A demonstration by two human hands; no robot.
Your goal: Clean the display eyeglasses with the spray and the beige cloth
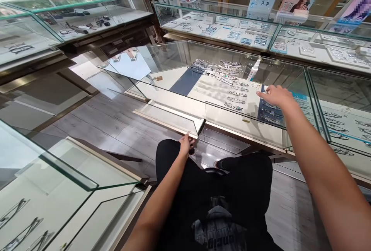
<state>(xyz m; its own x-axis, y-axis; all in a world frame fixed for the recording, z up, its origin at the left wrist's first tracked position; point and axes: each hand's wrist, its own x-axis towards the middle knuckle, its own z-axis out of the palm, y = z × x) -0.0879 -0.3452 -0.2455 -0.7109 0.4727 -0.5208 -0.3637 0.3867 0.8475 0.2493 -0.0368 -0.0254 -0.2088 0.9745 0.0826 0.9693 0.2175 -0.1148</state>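
Observation:
My left hand [187,144] is closed around the front edge of a pulled-out drawer [165,121] beneath the glass display case [162,88]. Farther right, my right hand [276,96] is over the case's glass top, its thumb apart from loosely bent fingers; I make out no object in it. Near that hand stands a white spray bottle [254,70]. Rows of eyeglasses [236,100] show through the glass, some on a dark strip [187,81]. More eyeglasses [271,108] lie on a dark tray below my right hand.
A second glass case [72,181] with eyeglasses [21,227] is close on my left. Other display cases [211,26] line the back and the left side. A mirror-like panel [130,63] lies on the case top. Promotional signs [263,1] stand behind.

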